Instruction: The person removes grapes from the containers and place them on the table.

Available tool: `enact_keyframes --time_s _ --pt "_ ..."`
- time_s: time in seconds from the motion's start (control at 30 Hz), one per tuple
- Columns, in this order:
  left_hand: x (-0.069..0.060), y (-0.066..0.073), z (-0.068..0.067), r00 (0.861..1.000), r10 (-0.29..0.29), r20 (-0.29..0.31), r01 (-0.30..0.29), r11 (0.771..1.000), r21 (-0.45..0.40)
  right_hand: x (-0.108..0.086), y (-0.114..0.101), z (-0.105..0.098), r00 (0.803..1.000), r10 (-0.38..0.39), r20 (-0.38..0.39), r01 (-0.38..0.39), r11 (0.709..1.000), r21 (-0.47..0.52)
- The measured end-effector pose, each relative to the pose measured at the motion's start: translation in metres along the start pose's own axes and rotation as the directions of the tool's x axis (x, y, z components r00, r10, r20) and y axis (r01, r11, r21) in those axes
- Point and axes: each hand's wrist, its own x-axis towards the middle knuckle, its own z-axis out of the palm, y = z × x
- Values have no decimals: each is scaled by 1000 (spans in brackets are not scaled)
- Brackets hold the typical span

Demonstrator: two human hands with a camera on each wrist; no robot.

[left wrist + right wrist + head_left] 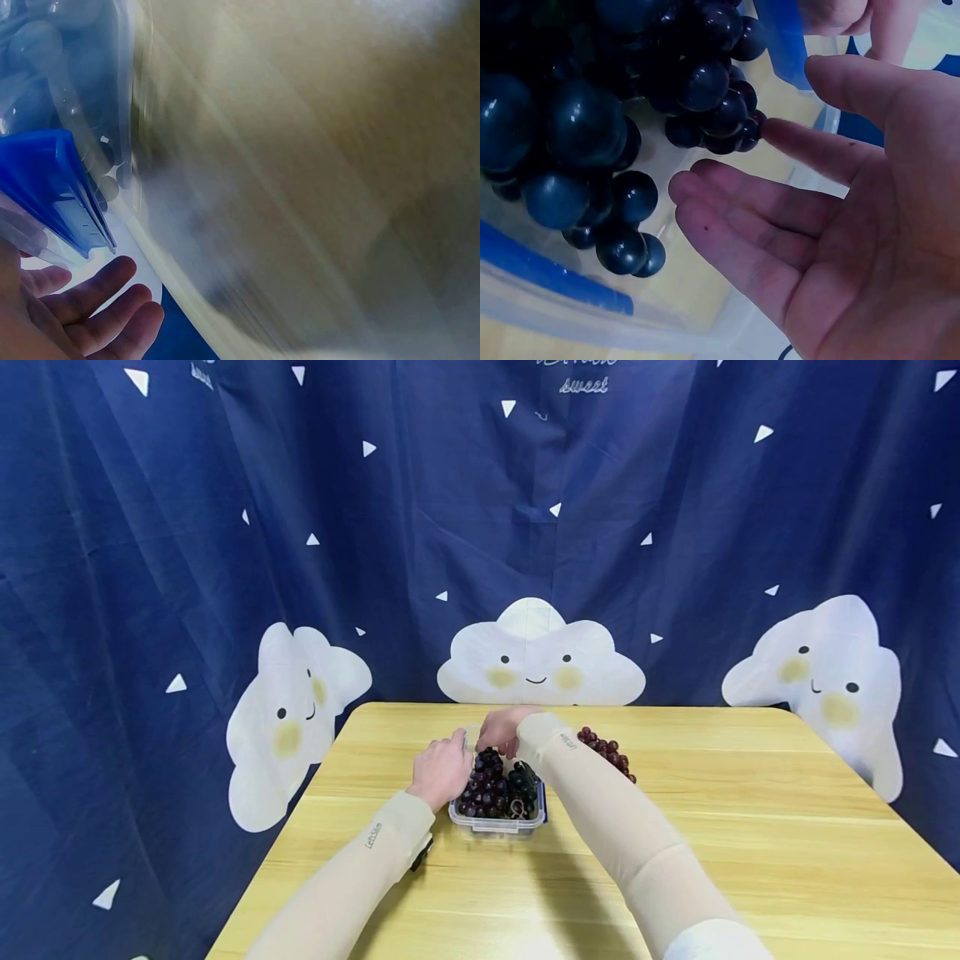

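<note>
A clear container [498,826] with blue edging holds dark purple grapes [486,789] and blackish grapes [521,783]. My left hand [442,768] is at its far left side; in the left wrist view the left hand [90,319] grips the edge beside a blue clip [56,184], its other fingers loosely extended. Over the container's far side reaches my right hand [504,729]. In the right wrist view the right hand [862,232] has its fingers extended, the index fingertip against the small dark grapes [724,124], the others beside them.
A bunch of red grapes [611,756] lies on the wooden table [750,810], right of the container and partly behind my right sleeve. A small black object [422,853] is by my left wrist. Behind the table hangs a blue curtain [480,527] with clouds.
</note>
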Motion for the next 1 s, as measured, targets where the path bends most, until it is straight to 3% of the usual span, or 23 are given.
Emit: enact_keyframes --time_s 0.13,0.47,0.73,1.0 --pt "1 0 0 1000 2 1 -2 1000 -2 3 -1 3 1000 -9 6 9 1000 10" --pt "1 1 1 1000 -6 13 6 1000 -11 13 3 10 999 -31 25 33 995 -95" --pt "2 0 1 1000 0 9 0 1000 -11 16 7 13 999 -33 0 33 995 -90" --pt "2 -2 2 1000 14 6 -14 1000 4 16 6 12 995 -79 -53 69 983 -167"
